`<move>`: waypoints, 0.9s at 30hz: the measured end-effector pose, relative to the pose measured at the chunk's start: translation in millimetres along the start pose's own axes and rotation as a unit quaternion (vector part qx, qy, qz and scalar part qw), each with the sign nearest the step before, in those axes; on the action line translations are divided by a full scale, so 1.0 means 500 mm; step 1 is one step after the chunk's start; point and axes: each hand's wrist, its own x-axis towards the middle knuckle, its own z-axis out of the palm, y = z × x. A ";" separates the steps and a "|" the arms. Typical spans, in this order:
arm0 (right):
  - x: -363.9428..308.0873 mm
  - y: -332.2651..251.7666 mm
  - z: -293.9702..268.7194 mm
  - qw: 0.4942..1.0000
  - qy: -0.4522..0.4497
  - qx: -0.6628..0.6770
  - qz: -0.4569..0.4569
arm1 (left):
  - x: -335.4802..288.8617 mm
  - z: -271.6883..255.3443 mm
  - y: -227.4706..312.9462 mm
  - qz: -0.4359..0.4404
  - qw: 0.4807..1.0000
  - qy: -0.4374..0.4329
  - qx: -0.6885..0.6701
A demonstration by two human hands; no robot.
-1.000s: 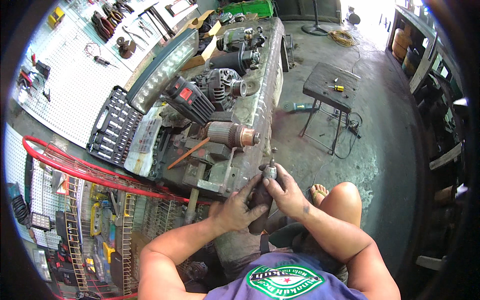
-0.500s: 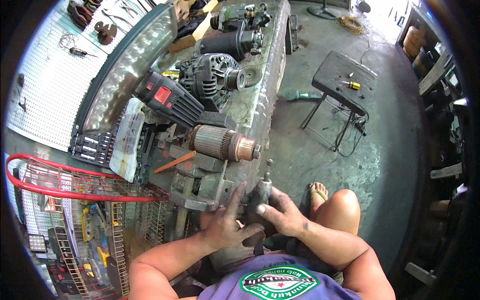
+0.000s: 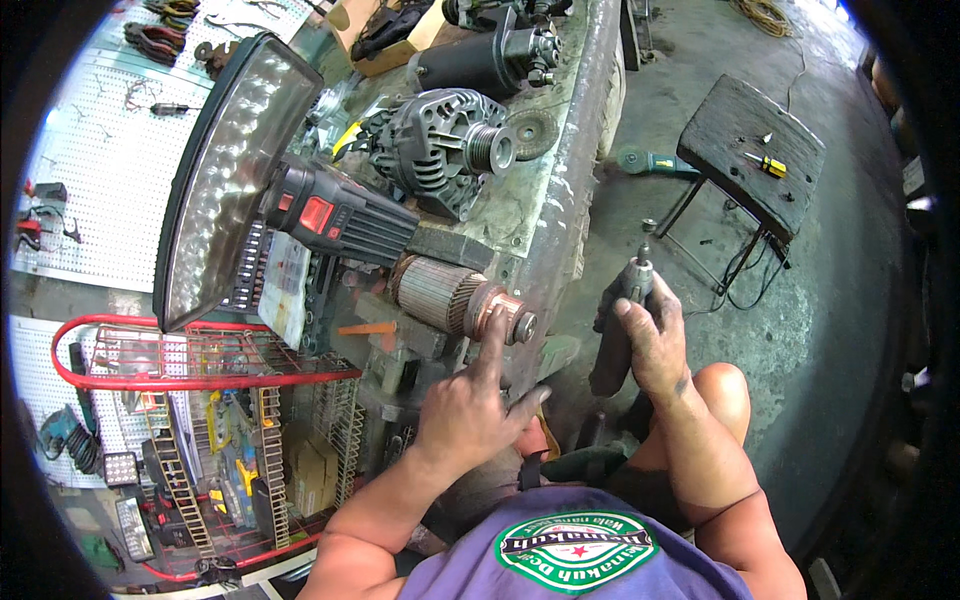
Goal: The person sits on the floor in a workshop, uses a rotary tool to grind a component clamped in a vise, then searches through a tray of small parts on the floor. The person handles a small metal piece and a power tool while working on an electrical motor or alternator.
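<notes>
A motor armature [image 3: 435, 288] with a steel-laminated core lies level above the vise [image 3: 400, 372] at the bench edge. Its copper commutator [image 3: 495, 310] points right, toward the floor side. My left hand [image 3: 465, 415] has its index finger stretched out, with the tip on or just above the commutator; the thumb is spread and nothing is in the hand. To the right, my right hand [image 3: 657, 345] is wrapped round a dark pencil-type die grinder [image 3: 613, 350]. The grinder's small round tip [image 3: 648, 226] points up and away, apart from the armature.
Behind the armature sit a black-and-red tool body [image 3: 330, 215], a large lamp [image 3: 235, 170], an alternator [image 3: 440, 145] and a starter motor [image 3: 475, 65]. A red-rimmed wire rack [image 3: 210, 380] stands left. Rightward, a stool [image 3: 755, 140] holds a yellow screwdriver [image 3: 768, 164]; an angle grinder [image 3: 655, 162] lies nearby.
My hands have come apart. The right has carried the die grinder right and forward, while the left has moved its index finger up to the commutator. The view has also shifted.
</notes>
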 end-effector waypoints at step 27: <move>-0.030 0.052 0.053 0.997 0.020 0.009 0.072 | -0.193 -0.013 -0.223 0.055 0.958 0.268 -0.089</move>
